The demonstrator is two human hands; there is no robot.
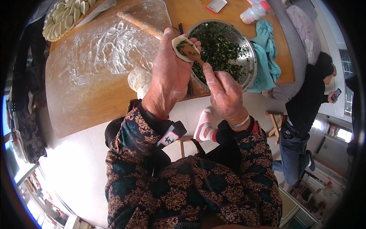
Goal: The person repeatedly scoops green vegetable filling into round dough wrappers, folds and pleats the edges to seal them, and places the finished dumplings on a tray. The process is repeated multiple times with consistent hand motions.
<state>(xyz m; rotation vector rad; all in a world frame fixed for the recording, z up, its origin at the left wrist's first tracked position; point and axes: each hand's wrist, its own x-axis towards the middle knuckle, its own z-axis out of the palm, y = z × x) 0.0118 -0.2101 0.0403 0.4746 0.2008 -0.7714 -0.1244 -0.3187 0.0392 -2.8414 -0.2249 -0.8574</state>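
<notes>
My left hand [167, 70] cups a round dumpling wrapper [177, 44] in its fingers, with a little chopped green filling on it. With my right hand [227, 91] I grip the handle of a small wooden spoon [189, 51], its flat end lying on the filling in the wrapper. Under and beyond my hands stands a wide metal bowl [252, 65], well stocked with chopped green filling [223, 45]. A floury rolling pin [139, 24] lies just past my left hand. Close to my left wrist is a pale lump of dough [139, 79].
A floured mat [84, 61] covers the table's left side. Finished dumplings [68, 17] crowd a tray at the far left. Right of the bowl lie a teal cloth [265, 57] and a white bottle with a pink cap [254, 13]. A person [305, 103] holding a phone stands at the right.
</notes>
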